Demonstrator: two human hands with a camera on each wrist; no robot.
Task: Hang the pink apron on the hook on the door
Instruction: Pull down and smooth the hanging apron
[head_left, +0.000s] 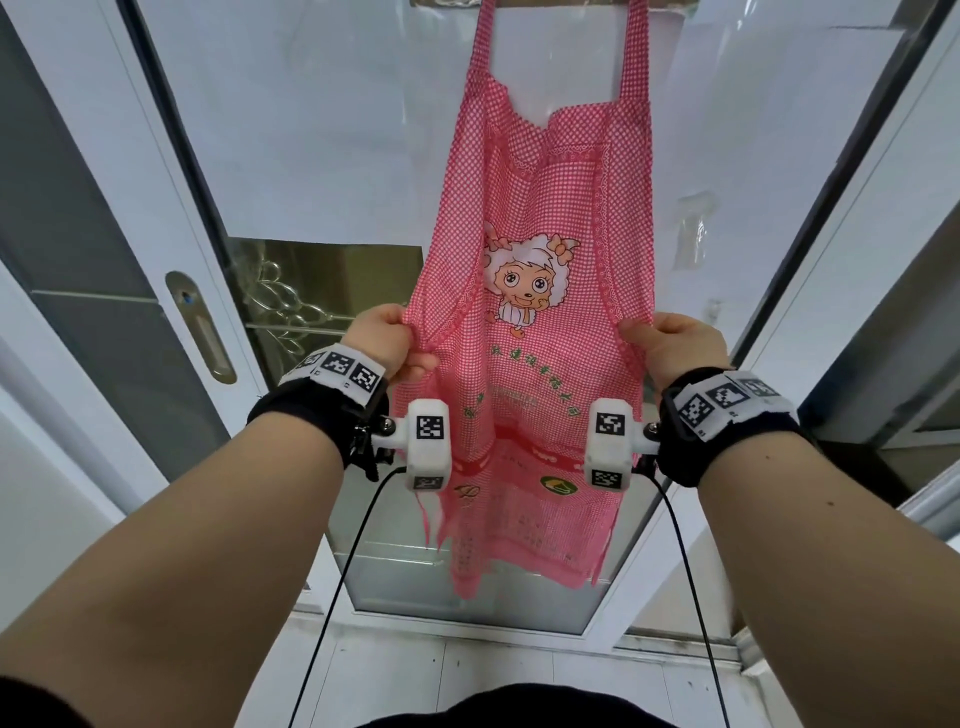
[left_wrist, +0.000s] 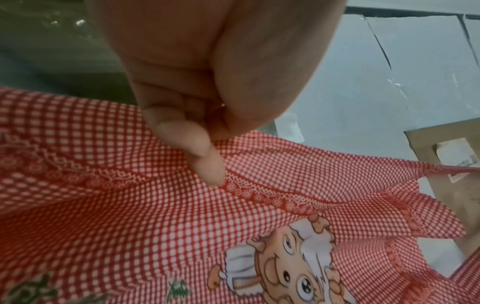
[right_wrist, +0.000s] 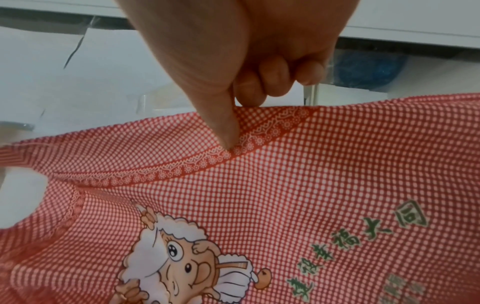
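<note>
The pink checked apron (head_left: 540, 249) with a cartoon sheep print hangs in front of the glass door (head_left: 311, 130); its neck strap runs up out of the head view, so the hook is hidden. My left hand (head_left: 389, 343) pinches the apron's left side edge at waist height. My right hand (head_left: 670, 343) pinches the right side edge at the same height, spreading the cloth between them. In the left wrist view the thumb and fingers (left_wrist: 205, 164) nip the patterned hem of the apron (left_wrist: 130, 226). In the right wrist view the thumb (right_wrist: 228, 127) presses the apron (right_wrist: 285, 195) against curled fingers.
A recessed metal door handle (head_left: 200, 327) sits on the white frame at left. A second door frame (head_left: 857, 260) slants at right. A frosted glass panel with a floral pattern (head_left: 311, 301) lies behind the apron. White floor tiles (head_left: 467, 670) are below.
</note>
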